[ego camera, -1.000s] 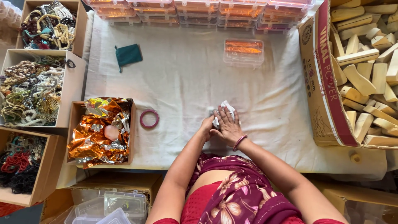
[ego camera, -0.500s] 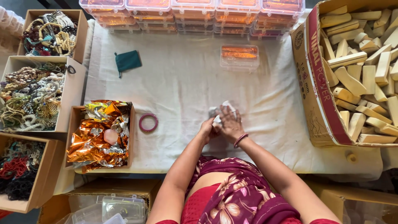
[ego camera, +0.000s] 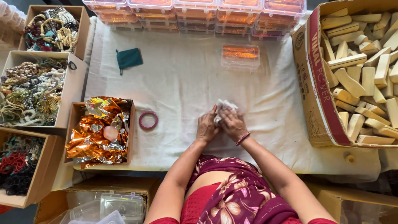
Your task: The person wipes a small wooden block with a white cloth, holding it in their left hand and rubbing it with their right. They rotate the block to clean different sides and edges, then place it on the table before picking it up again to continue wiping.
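A: What are the hands on?

B: Both meet over a small crumpled white wrap [ego camera: 224,107] on the cloth-covered desk [ego camera: 182,79]. The left hand [ego camera: 207,127] lies flat beside it, fingers stretched forward, pressing its near edge. The right hand [ego camera: 232,123] curls over the far side, its grip closed on a fold of the white material. The left grip is not closed round anything; it only bears down.

A: How would you do this well?

B: I'd judge the folding goes best with the flat hand pinning the wrap so it cannot slide, while the pinching fingers draw each fold snug and keep whatever is inside covered. What is inside I cannot tell.

A: And the arms?

B: Both forearms run from the body toward the middle of the desk, converging at the wrists. A bangle [ego camera: 243,139] sits on the right wrist.

A: What lies around the grip?

B: Well to the left, a pink ring [ego camera: 148,120], then a box of orange foil [ego camera: 99,130]. Straight ahead, apart, a clear plastic case [ego camera: 240,56]; further left, a green pouch [ego camera: 129,59]. To the right, a carton of wooden blocks [ego camera: 356,79].
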